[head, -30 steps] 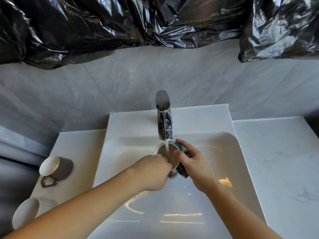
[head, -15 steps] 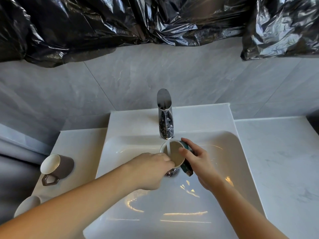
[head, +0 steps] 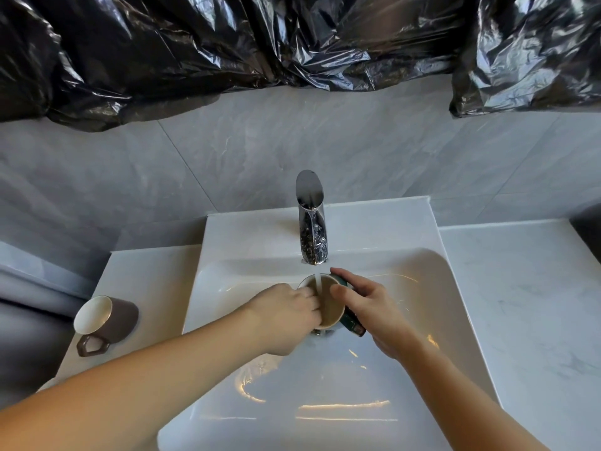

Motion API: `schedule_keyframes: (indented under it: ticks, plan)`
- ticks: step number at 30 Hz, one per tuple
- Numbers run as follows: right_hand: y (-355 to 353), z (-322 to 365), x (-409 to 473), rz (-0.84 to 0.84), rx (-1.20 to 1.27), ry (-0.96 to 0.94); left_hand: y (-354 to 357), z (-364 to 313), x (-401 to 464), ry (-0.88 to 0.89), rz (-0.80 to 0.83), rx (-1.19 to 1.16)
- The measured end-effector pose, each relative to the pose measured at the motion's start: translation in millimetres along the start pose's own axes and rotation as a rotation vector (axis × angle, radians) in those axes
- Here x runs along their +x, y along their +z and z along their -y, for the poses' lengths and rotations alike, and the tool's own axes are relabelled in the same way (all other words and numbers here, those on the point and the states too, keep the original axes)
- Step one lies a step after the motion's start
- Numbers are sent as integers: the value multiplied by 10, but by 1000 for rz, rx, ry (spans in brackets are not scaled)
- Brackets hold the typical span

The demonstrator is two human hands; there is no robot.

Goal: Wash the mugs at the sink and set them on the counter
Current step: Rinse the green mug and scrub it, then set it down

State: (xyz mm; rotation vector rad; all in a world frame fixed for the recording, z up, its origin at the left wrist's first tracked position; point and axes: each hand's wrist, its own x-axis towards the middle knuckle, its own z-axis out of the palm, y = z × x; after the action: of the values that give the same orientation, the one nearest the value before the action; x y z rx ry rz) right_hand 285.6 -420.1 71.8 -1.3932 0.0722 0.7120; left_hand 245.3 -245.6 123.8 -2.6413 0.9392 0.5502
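The right hand (head: 374,315) grips the green mug (head: 331,307) from its right side: the thumb lies over the near rim, and the fingers curl round the far wall. The mug is tilted, mouth toward the camera, and is held directly below the tap (head: 311,219) over the sink (head: 432,288). A stream of water (head: 318,283) falls from the tap into the mug's beige interior. The left hand (head: 286,315) reaches in from the mug's left; its fingers are bent, with the tips inside the mouth against the inner wall. Whether they pinch the rim cannot be determined.

Left of the sink, on the counter (head: 146,275), a brown mug (head: 105,317) lies on its side, pale interior facing left and handle toward the camera. Black plastic sheeting (head: 227,43) hangs on the wall above the tap.
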Motion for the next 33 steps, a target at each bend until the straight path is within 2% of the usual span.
schedule_keyframes:
  ticks: [3, 7, 11, 13, 16, 23, 28, 30, 33]
  plan:
    - [-28, 35, 3, 0, -51, -4, 2, 15, 82, 33, -14, 76]
    - [-174, 64, 16, -58, -86, 26, 11, 55, -158, 117, -138, 96]
    - [-174, 116, -13, 34, -139, 43, 63, 40, -64, 170, -145, 110]
    - [-150, 163, -11, 61, -172, 44, 116, 23, 47, 155, -125, 98]
    - [-206, 269, -10, 15, -136, 59, 196, 32, 63, 113, -176, -22]
    - [-298, 81, -165, 66, 67, 65, 184, -223, 188, -186, -286, -283]
    - [-217, 53, -156, -12, 53, 6, 131, -389, 274, -261, -322, -372]
    - [-211, 69, -140, -36, 31, 13, 96, -385, 230, -240, -287, -395]
    - [-233, 66, -116, -69, -2, 59, 48, -264, -16, -85, -283, -326]
